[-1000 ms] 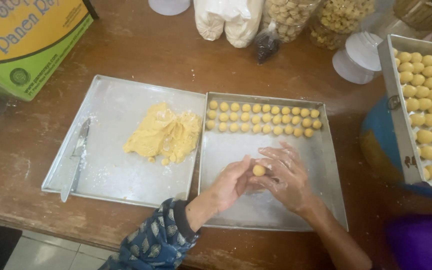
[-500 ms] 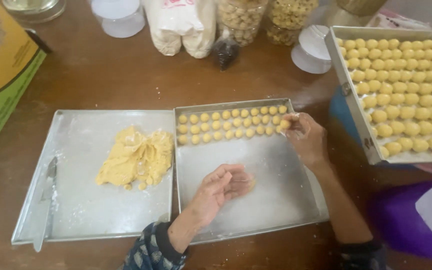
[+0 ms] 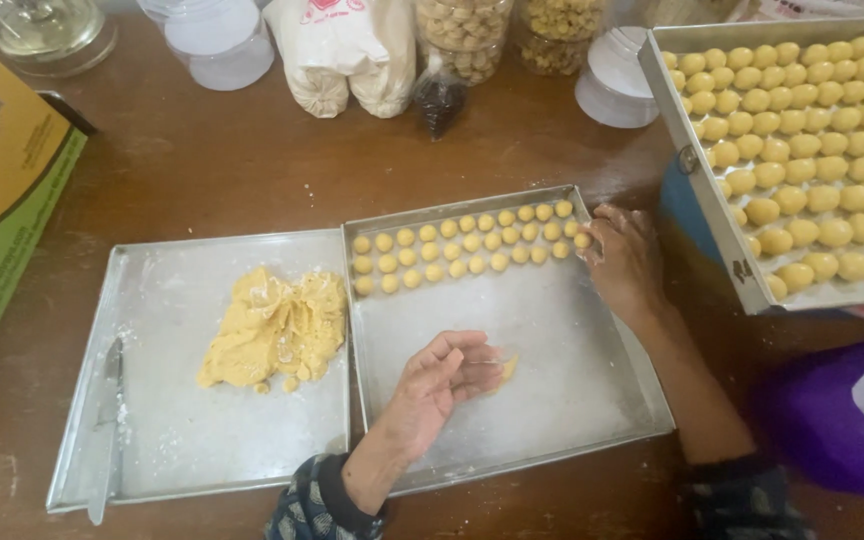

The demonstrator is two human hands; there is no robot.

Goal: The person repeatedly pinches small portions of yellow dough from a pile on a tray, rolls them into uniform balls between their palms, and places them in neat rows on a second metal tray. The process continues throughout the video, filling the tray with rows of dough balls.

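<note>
My left hand (image 3: 442, 385) rests palm up over the floured right tray (image 3: 552, 455), fingers loosely curled, a small scrap of yellow dough (image 3: 508, 368) at its fingertips. My right hand (image 3: 624, 262) reaches to the far right corner of that tray, its fingertips pinched on a dough ball (image 3: 582, 240) at the end of the rows of small dough balls (image 3: 457, 245). These rows run along the tray's far edge. A lump of yellow dough (image 3: 272, 325) lies on the left tray (image 3: 152, 470).
A knife (image 3: 107, 430) lies at the left tray's left edge. A third tray (image 3: 712, 215) full of dough balls sits tilted at the right. Jars (image 3: 462, 35), a white bag (image 3: 347, 55), lids (image 3: 612, 80) and a yellow-green box (image 3: 2, 190) line the brown table's far side.
My hands have parted: the right carried the rolled ball up to the end of the rows, and the left stayed low, opened palm up. The view shifted closer.
</note>
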